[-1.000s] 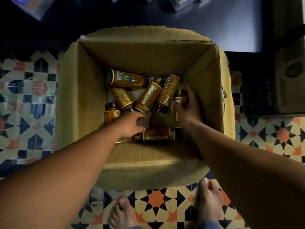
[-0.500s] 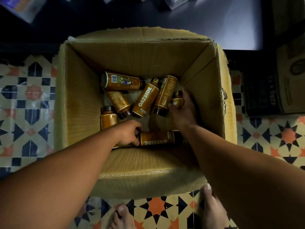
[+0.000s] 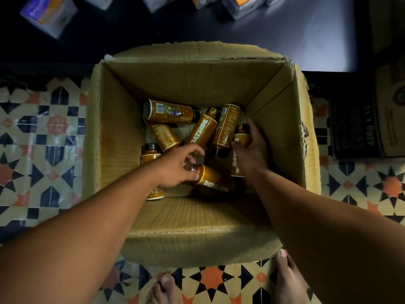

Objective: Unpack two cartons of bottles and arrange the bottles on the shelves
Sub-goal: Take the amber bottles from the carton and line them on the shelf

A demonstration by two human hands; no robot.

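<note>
Pinching lying bottle (image 3: 210, 181) at cap w/ L hand (image 3: 175, 167), clasping second bottle (image 3: 241, 137) w/ R hand (image 3: 252, 152), deep in carton (image 3: 114, 132). Prob. rigid, slick (full, so hefty); best gripped mid-body.

1. A small shop or its stockroom is suggested.
2. Many identical brown bottles (image 3: 168, 111) are seen lying loose in an open carton (image 3: 197, 53) set on the floor.
3. Wrapped packets of goods (image 3: 47, 14) are laid out on a dark shelf (image 3: 285, 36) behind it.
4. A second, printed carton (image 3: 359, 128) marked "x 12" is stood at the right.
5. The floor (image 3: 43, 132) is covered in patterned sheeting, walked on with bare feet (image 3: 287, 279).
</note>
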